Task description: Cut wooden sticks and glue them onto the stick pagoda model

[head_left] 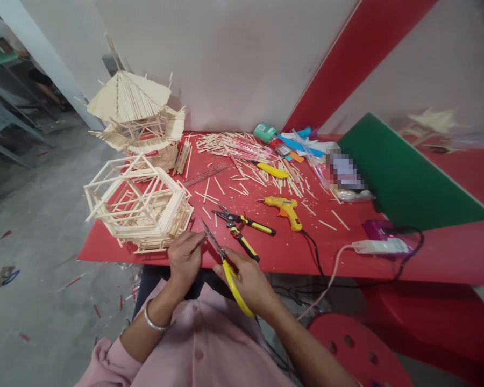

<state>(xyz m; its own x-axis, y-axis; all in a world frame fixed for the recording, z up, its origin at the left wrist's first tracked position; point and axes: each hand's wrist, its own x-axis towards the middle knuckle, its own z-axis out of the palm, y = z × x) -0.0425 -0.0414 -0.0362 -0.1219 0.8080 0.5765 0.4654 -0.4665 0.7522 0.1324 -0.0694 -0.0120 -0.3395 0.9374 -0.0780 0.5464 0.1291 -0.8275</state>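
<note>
My right hand (pixel 248 282) is closed round the yellow handles of a pair of scissors (pixel 221 258), blades pointing up and left over the red table's front edge. My left hand (pixel 184 257) is pinched next to the blade tips, holding something thin that I cannot make out. Just left of it stands a hexagonal frame of wooden sticks (pixel 139 207). Behind that is a stick-built roofed model (pixel 139 115).
On the red table (pixel 290 252) lie yellow-handled pliers (pixel 242 226), a yellow glue gun (pixel 284 209) with its black cord, a yellow cutter (pixel 272 170), loose sticks (pixel 234 145), a ruler, a white power strip (pixel 381 246) and a green board (pixel 403 174). A red stool (pixel 355 349) stands at lower right.
</note>
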